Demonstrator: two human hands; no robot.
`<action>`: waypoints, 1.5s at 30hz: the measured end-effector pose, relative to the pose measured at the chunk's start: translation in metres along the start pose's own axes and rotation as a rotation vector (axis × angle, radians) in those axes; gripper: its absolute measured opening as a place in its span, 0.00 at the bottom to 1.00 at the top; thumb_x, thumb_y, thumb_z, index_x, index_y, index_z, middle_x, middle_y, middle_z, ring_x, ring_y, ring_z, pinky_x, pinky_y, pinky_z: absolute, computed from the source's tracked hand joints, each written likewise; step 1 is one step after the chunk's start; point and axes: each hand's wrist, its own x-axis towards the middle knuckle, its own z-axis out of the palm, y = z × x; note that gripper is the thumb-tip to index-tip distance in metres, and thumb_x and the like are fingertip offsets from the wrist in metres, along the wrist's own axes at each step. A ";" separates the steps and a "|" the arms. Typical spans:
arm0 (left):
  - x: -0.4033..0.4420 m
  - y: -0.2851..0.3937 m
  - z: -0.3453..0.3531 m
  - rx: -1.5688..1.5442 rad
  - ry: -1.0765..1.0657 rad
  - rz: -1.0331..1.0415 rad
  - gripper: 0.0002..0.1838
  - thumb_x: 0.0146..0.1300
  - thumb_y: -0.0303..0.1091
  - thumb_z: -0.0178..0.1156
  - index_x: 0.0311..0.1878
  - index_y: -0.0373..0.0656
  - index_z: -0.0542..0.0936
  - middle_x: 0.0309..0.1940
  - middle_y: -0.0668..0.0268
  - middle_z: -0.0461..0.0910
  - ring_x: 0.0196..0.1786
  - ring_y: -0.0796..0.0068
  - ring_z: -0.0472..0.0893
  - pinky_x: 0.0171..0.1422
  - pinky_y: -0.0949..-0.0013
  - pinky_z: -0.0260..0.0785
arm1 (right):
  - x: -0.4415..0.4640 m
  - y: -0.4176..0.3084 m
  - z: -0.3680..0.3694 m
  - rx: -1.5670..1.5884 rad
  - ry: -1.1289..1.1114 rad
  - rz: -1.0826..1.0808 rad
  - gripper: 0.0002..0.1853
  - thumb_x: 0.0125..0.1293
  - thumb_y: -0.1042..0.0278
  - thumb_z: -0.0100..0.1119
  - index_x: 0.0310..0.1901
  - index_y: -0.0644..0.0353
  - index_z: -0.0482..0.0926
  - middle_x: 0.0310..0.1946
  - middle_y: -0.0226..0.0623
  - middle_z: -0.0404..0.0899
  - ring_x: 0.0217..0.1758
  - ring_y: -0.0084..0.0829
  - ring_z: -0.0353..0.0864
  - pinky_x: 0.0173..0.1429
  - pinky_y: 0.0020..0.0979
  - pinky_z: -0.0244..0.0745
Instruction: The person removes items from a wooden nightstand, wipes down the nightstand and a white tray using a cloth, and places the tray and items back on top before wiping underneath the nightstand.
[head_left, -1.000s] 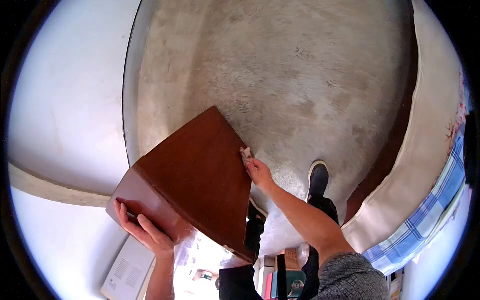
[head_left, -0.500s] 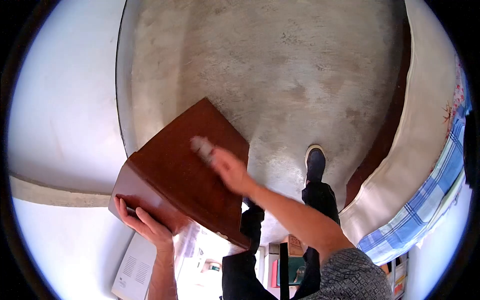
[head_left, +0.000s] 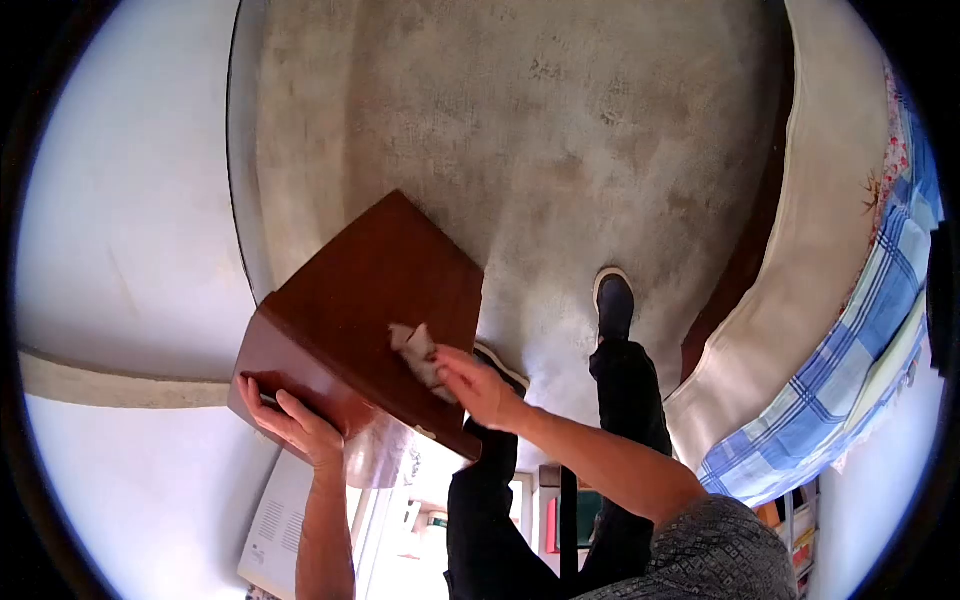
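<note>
Floor [head_left: 560,130]: one, grey and mottled, under the shoes and beyond the box.
Wall [head_left: 130,200]: white, along the left (a thin dark line marks its edge by the floor).
Sheet [head_left: 830,150]: one, beige, curving down the right side.
Box [head_left: 390,290]: one, reddish brown and glossy, set at an angle left of centre, in front of the person; two faces show (the darker one faces the rag).
Plaid cloth [head_left: 880,330]: one, blue and white, beside the sheet at the far right.
Legs [head_left: 635,400]: two, in black trousers, one partly behind the box.
Case [head_left: 285,515]: one, whitish, with rows of slots, below the box at lower left.
Hands: two, apart from each other, both at the box.
Left hand [head_left: 290,418]: open against the box's lighter side face, thumb spread from the fingers (no grip closed around anything).
Right hand [head_left: 485,395]: pinching the rag over the darker face, near its lower right edge.
Shoes [head_left: 614,300]: two, dark with pale soles, one well clear of the box, the other just beside it.
Rag [head_left: 425,360]: one, greyish and crumpled, at the darker face (its far end sticks out past the fingers).
</note>
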 end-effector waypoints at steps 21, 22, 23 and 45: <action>0.000 0.007 0.000 -0.022 0.040 -0.025 0.30 0.79 0.42 0.46 0.76 0.31 0.62 0.79 0.51 0.60 0.79 0.50 0.61 0.84 0.51 0.49 | -0.030 -0.043 0.007 0.129 0.098 0.198 0.22 0.83 0.59 0.51 0.68 0.67 0.75 0.59 0.36 0.82 0.62 0.25 0.77 0.70 0.29 0.69; 0.000 0.009 -0.001 -0.001 0.040 -0.037 0.30 0.79 0.42 0.46 0.76 0.31 0.62 0.79 0.51 0.60 0.79 0.50 0.60 0.84 0.51 0.49 | -0.030 -0.047 0.008 0.118 0.097 0.192 0.22 0.83 0.59 0.51 0.68 0.67 0.75 0.59 0.36 0.82 0.62 0.25 0.77 0.70 0.29 0.69; 0.000 0.009 -0.001 0.020 0.040 -0.049 0.30 0.79 0.41 0.46 0.75 0.31 0.63 0.79 0.50 0.59 0.79 0.50 0.60 0.84 0.51 0.48 | -0.028 -0.047 0.010 0.293 0.058 0.274 0.22 0.83 0.60 0.51 0.70 0.65 0.74 0.61 0.38 0.81 0.64 0.27 0.77 0.71 0.31 0.69; 0.005 0.012 -0.004 0.009 0.069 -0.042 0.28 0.72 0.34 0.54 0.72 0.34 0.67 0.78 0.50 0.62 0.78 0.47 0.61 0.82 0.47 0.52 | -0.100 -0.109 0.007 0.023 0.071 0.195 0.26 0.77 0.69 0.61 0.73 0.67 0.69 0.62 0.44 0.79 0.62 0.28 0.78 0.65 0.29 0.75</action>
